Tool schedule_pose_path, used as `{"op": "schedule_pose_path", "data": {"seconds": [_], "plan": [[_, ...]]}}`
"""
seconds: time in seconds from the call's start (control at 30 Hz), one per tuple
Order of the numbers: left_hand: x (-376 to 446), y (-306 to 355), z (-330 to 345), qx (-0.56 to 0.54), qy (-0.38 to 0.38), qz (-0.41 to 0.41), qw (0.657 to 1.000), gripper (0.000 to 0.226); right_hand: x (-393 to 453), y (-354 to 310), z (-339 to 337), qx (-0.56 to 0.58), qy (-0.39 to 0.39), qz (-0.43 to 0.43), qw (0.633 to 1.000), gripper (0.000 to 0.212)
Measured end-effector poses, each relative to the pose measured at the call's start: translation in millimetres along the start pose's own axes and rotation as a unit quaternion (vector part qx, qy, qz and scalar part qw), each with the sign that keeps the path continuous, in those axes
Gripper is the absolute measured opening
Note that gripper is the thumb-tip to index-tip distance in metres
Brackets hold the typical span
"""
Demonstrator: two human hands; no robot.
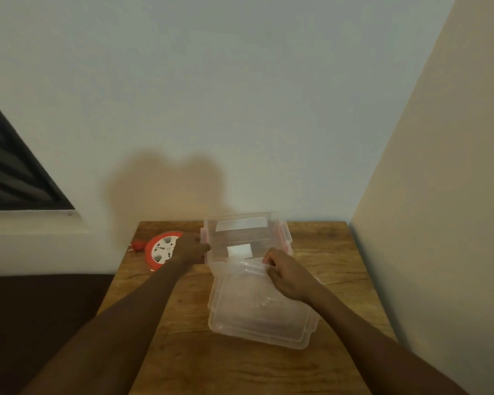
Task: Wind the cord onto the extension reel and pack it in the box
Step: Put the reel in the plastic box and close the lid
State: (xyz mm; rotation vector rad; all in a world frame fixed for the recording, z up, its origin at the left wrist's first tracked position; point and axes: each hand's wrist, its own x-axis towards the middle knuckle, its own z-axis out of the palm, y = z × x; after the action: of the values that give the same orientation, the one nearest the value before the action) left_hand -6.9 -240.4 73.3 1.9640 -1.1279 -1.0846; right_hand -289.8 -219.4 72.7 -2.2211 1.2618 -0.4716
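Standing in a room corner, a brown wooden table with visible grain [240, 366] meets a pale blue-grey wall [240, 95] on its far side and a cream wall [439, 195] on its right. A dark slatted window [9, 172] with a white sill lies at far left, and dark floor shows beside the table's left edge. A clear rectangular plastic box [246, 238] stands at the table's far edge, white labels on its walls. Its clear plastic lid [257, 315] lies just near of it, far edge tilted up against the box. The right hand [287, 276] grips that raised lid edge with curled fingers. The left hand [191, 248] rests against the box's left wall; whether it grips cannot be told. The round red-and-white extension reel [160, 249] lies flat at far left, outside the box, partly behind the left hand, with a red plug [137, 246] at its left.
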Motion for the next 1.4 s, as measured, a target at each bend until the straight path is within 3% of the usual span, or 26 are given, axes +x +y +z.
{"op": "schedule_pose_path", "data": {"seconds": [0.2,0.73,0.9,1.0,1.23,1.4], "plan": [[-4,-29,-22,0.007,0.018,-0.015,1.0,0.053,18,-18,47,-0.022,-0.034,-0.036,0.999,0.008],[3,-39,-13,0.051,0.031,0.013,0.998,0.054,-3,-16,122,-0.153,-0.073,0.052,0.984,0.038],[-5,-41,-9,0.039,0.052,0.028,0.997,0.051,-28,-1,119,-0.221,0.015,0.098,0.97,0.039],[-10,-44,-4,0.018,0.067,0.037,0.997,0.047,-37,0,120,-0.254,-0.002,0.094,0.963,0.035],[-26,-52,5,-0.006,0.027,0.053,0.998,0.05,-80,-18,145,-0.232,-0.036,0.143,0.962,0.081],[-25,-56,8,0.033,0.011,0.055,0.998,0.06,-98,-25,166,-0.175,-0.049,0.203,0.962,0.085]]}}
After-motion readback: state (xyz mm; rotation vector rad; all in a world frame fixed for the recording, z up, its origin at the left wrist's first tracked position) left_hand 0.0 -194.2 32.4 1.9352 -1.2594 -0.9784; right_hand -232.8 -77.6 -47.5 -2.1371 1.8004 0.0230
